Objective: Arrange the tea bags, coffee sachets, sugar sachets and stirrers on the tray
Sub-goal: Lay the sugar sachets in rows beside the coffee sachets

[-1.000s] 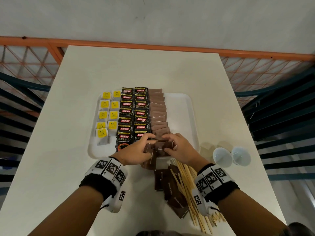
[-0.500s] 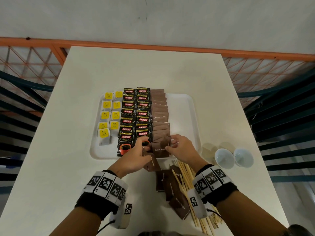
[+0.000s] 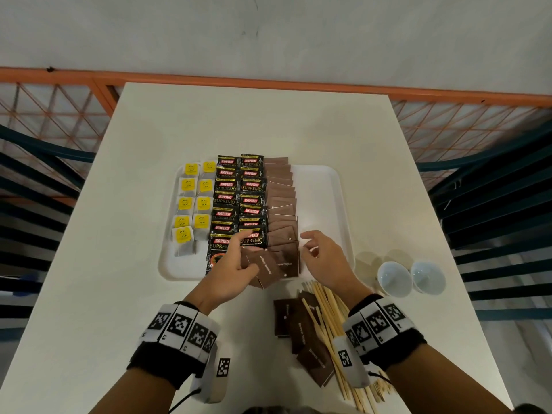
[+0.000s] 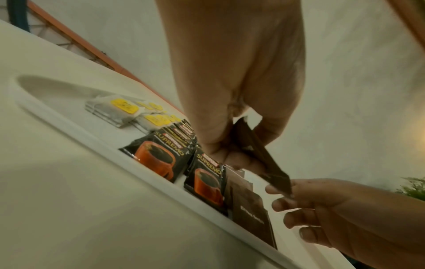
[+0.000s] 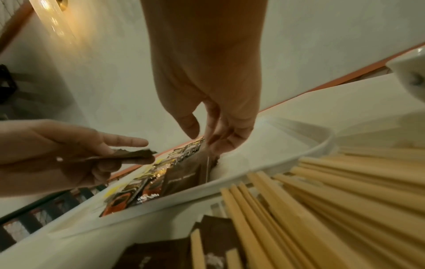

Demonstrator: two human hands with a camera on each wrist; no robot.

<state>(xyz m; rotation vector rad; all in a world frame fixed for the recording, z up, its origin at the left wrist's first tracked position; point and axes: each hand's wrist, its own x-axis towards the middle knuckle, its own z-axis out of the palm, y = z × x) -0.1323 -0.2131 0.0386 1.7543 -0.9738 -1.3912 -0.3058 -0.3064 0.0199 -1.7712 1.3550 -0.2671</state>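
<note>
While our left hand (image 3: 236,273) pinches a small fan of brown sugar sachets (image 3: 267,268) between thumb and fingers (image 4: 232,160), we hold them low over the near edge of the white tray (image 3: 334,186), at the near end of the sugar row (image 3: 282,210). That row of overlapping brown sachets runs front to back down the middle of the tray. Our right hand (image 3: 324,258) hovers just right of the held sachets with its fingers (image 5: 218,143) loosely curved and grasping nothing; whether its fingertips touch the row we cannot tell.

Left of the sugar row lie 2 columns of black coffee sachets (image 3: 239,201), and left of those 2 columns of tea bags (image 3: 194,201) with yellow tags. We see the right part of the tray bare.

On the worktop (image 3: 254,121) near our right wrist lies a loose heap of more sugar sachets (image 3: 301,333), with a spread of wooden stirrers (image 3: 331,318) partly across them. Further right stand 2 small white cups (image 3: 410,277), side by side and touching. An orange railing (image 3: 268,82) runs behind the worktop's far edge.
</note>
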